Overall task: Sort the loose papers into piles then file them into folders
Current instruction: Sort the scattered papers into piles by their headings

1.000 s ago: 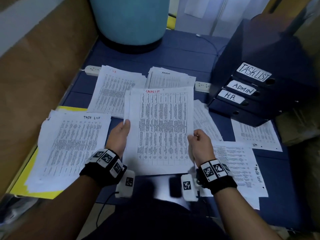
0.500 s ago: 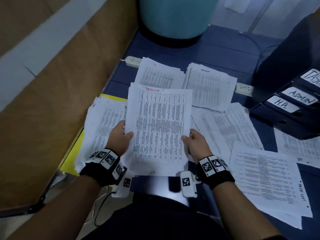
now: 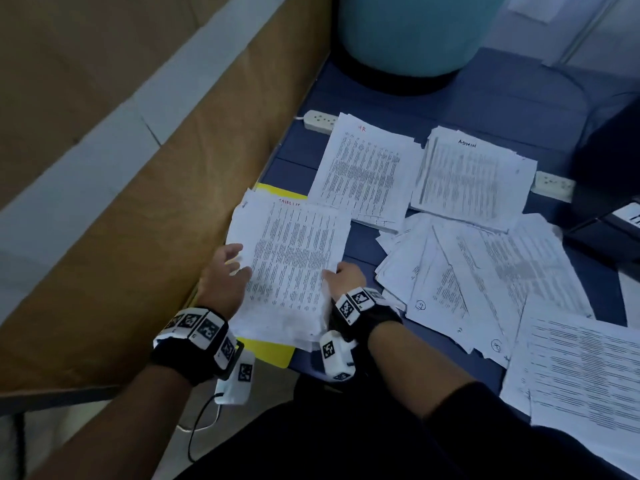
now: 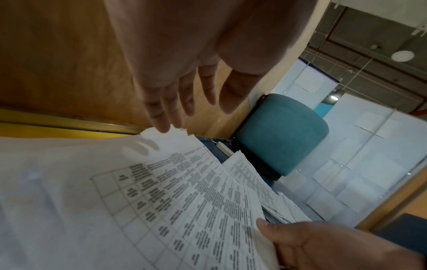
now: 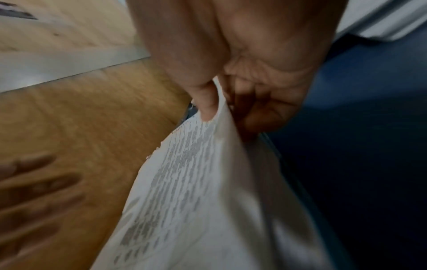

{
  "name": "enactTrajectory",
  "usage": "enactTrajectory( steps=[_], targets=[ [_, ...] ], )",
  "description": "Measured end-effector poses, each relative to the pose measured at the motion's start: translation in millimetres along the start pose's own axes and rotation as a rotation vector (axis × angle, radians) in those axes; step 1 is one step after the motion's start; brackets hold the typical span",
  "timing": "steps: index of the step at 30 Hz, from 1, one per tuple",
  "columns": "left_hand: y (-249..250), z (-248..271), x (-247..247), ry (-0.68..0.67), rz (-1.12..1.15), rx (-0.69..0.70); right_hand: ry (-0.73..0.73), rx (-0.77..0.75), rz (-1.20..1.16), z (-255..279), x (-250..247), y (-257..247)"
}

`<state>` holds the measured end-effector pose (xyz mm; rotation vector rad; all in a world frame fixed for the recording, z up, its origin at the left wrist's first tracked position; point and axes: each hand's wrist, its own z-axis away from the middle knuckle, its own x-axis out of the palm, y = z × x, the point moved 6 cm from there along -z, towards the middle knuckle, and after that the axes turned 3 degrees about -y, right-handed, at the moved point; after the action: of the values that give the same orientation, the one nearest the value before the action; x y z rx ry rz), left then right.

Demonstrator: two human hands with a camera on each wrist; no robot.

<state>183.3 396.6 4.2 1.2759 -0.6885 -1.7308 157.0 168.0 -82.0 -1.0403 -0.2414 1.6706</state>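
Note:
A printed sheet headed in red (image 3: 298,258) lies on top of the task-list pile (image 3: 277,323), which rests on a yellow folder (image 3: 273,351) at the left of the blue table. My right hand (image 3: 341,275) pinches the sheet's right edge between thumb and fingers (image 5: 208,109). At the pile's left edge my left hand (image 3: 230,266) is open with fingers spread; its fingertips (image 4: 165,126) are at the pile's far corner. Behind lie the HR pile (image 3: 367,174) and the ADMIN pile (image 3: 471,178).
Loose unsorted papers (image 3: 485,271) fan out to the right, with another sheet (image 3: 588,375) at the near right. Dark binders (image 3: 620,220) stand at the right edge. A power strip (image 3: 318,121) and a teal stool (image 3: 415,39) are behind; a wooden panel (image 3: 121,220) borders the left.
The sheet was carried left and lowered onto the task-list pile. My left hand has let go of it and opened; my right hand keeps its pinch.

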Motion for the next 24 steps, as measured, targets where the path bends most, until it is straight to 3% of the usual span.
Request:
enactTrajectory(
  steps=[4,10,18,24],
  targets=[
    [19,0,33,-0.124,-0.039,0.086,-0.011,-0.039,0.015,9,-30,15],
    [63,14,136,-0.387,-0.019,0.226,0.172,0.011,-0.12,31,-141,105],
    [115,86,319,-0.794,-0.17,0.336,0.438,0.256,-0.224,101,-287,272],
    [125,149,426,-0.967,-0.333,0.336,0.561,0.558,-0.156,146,-358,386]
  ],
)
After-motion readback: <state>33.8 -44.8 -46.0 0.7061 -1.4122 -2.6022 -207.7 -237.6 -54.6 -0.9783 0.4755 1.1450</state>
